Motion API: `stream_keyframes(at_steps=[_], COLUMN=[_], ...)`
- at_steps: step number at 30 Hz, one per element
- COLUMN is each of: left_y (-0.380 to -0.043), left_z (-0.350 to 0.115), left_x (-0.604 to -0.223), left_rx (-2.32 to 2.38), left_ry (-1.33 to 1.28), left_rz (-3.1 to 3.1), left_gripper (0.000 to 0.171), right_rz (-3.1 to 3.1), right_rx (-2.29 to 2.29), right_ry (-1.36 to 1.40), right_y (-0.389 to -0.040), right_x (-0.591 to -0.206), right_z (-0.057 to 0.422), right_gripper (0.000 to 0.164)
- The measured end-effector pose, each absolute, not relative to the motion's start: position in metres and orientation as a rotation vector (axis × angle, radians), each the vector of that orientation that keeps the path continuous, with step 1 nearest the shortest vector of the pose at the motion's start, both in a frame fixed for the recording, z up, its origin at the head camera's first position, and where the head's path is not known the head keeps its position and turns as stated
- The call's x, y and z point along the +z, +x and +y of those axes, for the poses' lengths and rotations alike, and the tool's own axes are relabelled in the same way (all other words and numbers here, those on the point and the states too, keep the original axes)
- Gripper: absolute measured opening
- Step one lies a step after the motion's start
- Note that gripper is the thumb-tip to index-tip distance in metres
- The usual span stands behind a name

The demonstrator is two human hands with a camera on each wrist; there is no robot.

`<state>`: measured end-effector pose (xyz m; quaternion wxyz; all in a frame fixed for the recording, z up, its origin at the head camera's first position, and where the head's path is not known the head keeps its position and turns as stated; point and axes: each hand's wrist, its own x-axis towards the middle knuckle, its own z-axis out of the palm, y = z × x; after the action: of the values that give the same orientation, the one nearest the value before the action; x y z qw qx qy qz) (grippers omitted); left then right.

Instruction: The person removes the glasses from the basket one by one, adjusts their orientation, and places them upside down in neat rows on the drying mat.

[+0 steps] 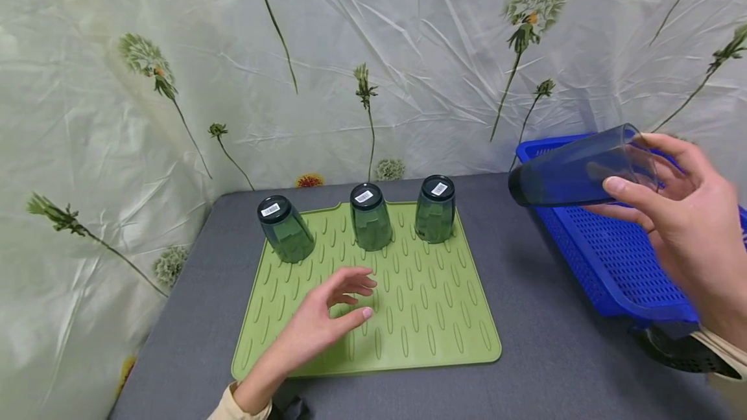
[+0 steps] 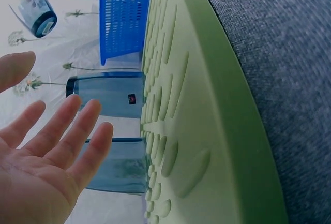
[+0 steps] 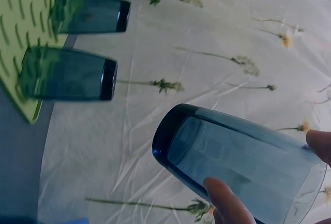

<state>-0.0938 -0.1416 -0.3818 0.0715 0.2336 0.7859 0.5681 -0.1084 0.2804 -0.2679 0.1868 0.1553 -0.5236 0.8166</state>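
Note:
My right hand (image 1: 694,212) grips a clear blue-tinted drinking glass (image 1: 574,167) near its rim, over the blue basket. The glass lies tilted in the air, its dark thick base pointing left, thumb on the near side. My left hand (image 1: 327,313) hovers above the green drying mat (image 1: 420,342), fingers apart and loosely bent around nothing. Upside down along the mat's far side stand three like glasses: a left one (image 1: 290,235), a middle one (image 1: 371,222) and a right one (image 1: 435,212), each with a white label on its base.
The blue plastic basket (image 1: 583,284) with perforated walls stands at the right. Grey cloth (image 1: 537,342) covers the table, and a pale sheet (image 1: 327,31) with printed dandelions hangs behind and to the left.

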Motion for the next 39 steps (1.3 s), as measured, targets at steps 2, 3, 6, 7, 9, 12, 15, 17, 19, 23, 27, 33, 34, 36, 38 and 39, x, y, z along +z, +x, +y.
stream_keyframes(at_steps=[2, 3, 6, 7, 9, 12, 15, 17, 19, 23, 27, 33, 34, 36, 38, 39], left_y=[-0.095, -0.095, -0.096, -0.096, -0.096, -0.097, -0.098, -0.098, -0.098, -0.099, -0.1, -0.101, -0.101, -0.102, -0.102, -0.102], left_z=[-0.142, -0.142, -0.142, -0.142, -0.142, -0.143, -0.143, -0.143, -0.143, -0.142, -0.141, -0.139, -0.139, -0.138, -0.138, -0.138], left_x=[-0.381, -0.38, -0.379, -0.378, -0.377, -0.375, -0.374, -0.374, -0.374, -0.372, -0.37, -0.368, -0.368, -0.368, -0.367, -0.367], left_rx=[1.716, 1.719, 1.73, 1.731, 1.726, 1.719, 1.721, 1.728, 1.727, 1.732, 1.746, 1.77, 1.773, 1.78, 1.79, 1.796], left_ry=[0.689, 0.684, 0.679, 0.673, 0.662, 0.654, 0.651, 0.653, 0.654, 0.657, 0.643, 0.631, 0.627, 0.623, 0.618, 0.618], left_rz=[2.364, 2.365, 2.369, 2.373, 2.39, 2.414, 2.421, 2.422, 2.435, 2.463, 2.472, 2.487, 2.491, 2.496, 2.5, 2.5], left_gripper=[0.053, 0.053, 0.052, 0.052, 0.051, 0.051, 0.05, 0.049, 0.049, 0.049, 0.05, 0.049, 0.049, 0.049, 0.05, 0.05], right_rz=[-1.489, -1.533, -1.614, -1.623, -1.658, -1.68, -1.683, -1.677, -1.681, -1.673, -1.623, -1.599, -1.602, -1.613, -1.601, -1.591], right_rx=[2.28, 2.24, 2.162, 2.15, 2.12, 2.114, 2.134, 2.159, 2.173, 2.205, 2.276, 2.325, 2.327, 2.326, 2.342, 2.352], right_ry=[0.446, 0.439, 0.408, 0.411, 0.397, 0.392, 0.41, 0.427, 0.44, 0.468, 0.54, 0.57, 0.558, 0.529, 0.525, 0.524], right_y=[-0.103, -0.1, -0.093, -0.092, -0.089, -0.085, -0.083, -0.082, -0.082, -0.084, -0.089, -0.094, -0.094, -0.095, -0.097, -0.097], right_x=[-0.271, -0.272, -0.276, -0.278, -0.28, -0.285, -0.289, -0.292, -0.293, -0.297, -0.303, -0.312, -0.314, -0.316, -0.318, -0.319], right_z=[0.275, 0.272, 0.262, 0.259, 0.254, 0.249, 0.245, 0.243, 0.242, 0.238, 0.234, 0.225, 0.224, 0.221, 0.218, 0.217], right_gripper=[0.063, 0.064, 0.067, 0.068, 0.069, 0.07, 0.07, 0.07, 0.07, 0.068, 0.066, 0.064, 0.063, 0.063, 0.062, 0.062])
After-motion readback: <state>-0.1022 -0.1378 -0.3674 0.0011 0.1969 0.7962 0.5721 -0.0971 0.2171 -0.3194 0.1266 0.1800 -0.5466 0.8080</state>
